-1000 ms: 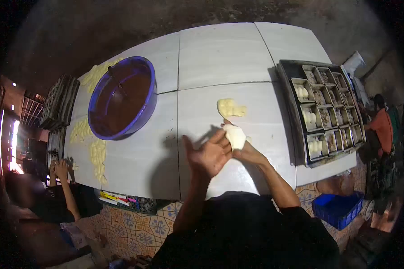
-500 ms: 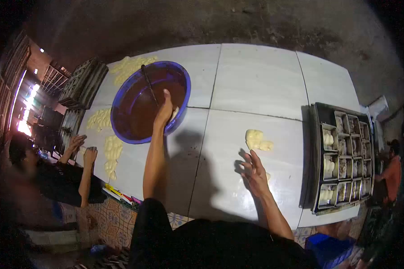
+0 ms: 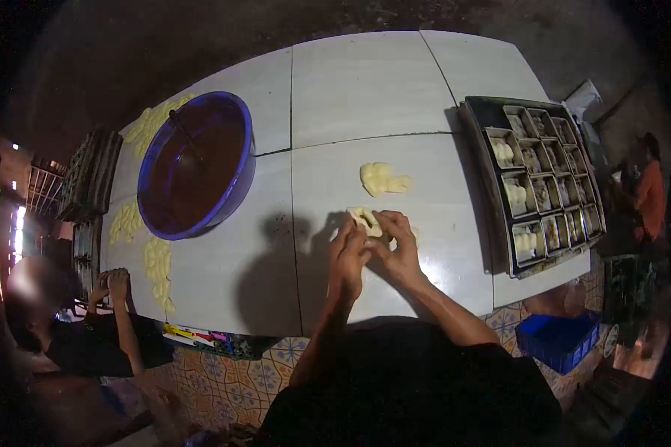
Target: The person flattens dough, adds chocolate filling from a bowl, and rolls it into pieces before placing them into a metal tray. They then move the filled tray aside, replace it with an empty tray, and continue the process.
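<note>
My left hand [image 3: 347,261] and my right hand [image 3: 399,249] come together low over the white tiled table, fingers curled around one piece of pale dough [image 3: 365,220]. A dark brown patch shows in the middle of this dough. Just beyond the fingers lies a cluster of dough pieces [image 3: 382,179]. More dough peeks out beside my right hand, mostly hidden by it. To the left stands a purple basin [image 3: 247,167] containing a brown filling [image 3: 201,167], with a dark-handled utensil [image 3: 186,134] leaning in it.
Baking tins [image 3: 529,182] on a dark tray stand at the right, some with dough inside. Dough rows [image 3: 157,272] line the table's left side. Another person [image 3: 71,339] works at the left edge; a person in orange [image 3: 651,194] is far right. A blue crate [image 3: 559,339] sits below the table.
My left hand has moved from the basin rightward to meet my right hand, whose open fingers have closed in on the dough. The view has shifted, so the table things appear further left.
</note>
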`<state>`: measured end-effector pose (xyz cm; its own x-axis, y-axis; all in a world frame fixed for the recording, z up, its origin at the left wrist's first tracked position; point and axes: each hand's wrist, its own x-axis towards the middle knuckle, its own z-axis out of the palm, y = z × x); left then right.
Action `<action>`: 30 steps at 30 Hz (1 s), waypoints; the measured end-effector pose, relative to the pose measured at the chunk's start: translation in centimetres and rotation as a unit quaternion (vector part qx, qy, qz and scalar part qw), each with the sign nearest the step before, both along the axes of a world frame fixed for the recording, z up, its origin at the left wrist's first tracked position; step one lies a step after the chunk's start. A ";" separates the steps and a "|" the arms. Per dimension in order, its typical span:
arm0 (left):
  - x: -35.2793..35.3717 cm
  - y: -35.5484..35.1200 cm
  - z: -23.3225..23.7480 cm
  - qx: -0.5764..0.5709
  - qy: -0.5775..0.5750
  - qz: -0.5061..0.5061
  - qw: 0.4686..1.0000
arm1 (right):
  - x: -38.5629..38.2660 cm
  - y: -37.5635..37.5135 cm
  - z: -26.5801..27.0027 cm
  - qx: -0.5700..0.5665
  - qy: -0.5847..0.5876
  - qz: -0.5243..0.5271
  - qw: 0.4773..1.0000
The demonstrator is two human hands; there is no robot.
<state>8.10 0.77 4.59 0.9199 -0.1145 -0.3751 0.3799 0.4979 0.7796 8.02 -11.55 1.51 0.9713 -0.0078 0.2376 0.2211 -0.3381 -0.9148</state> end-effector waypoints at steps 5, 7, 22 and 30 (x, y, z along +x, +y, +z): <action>-1.2 0.4 -3.0 0.269 -0.265 -0.039 0.925 | -0.9 -2.6 0.5 -0.010 -0.077 0.073 0.994; -2.2 0.0 -1.2 0.170 -0.200 -0.060 0.963 | -1.1 -3.1 1.2 0.165 -0.021 0.047 0.985; -2.5 -2.2 -5.2 0.127 -0.269 -0.078 0.952 | -1.3 -7.1 -0.3 0.182 0.293 0.136 0.929; -1.1 -2.8 -7.6 0.216 -0.107 0.009 0.971 | 2.5 -8.3 -3.1 0.181 0.265 -0.017 0.947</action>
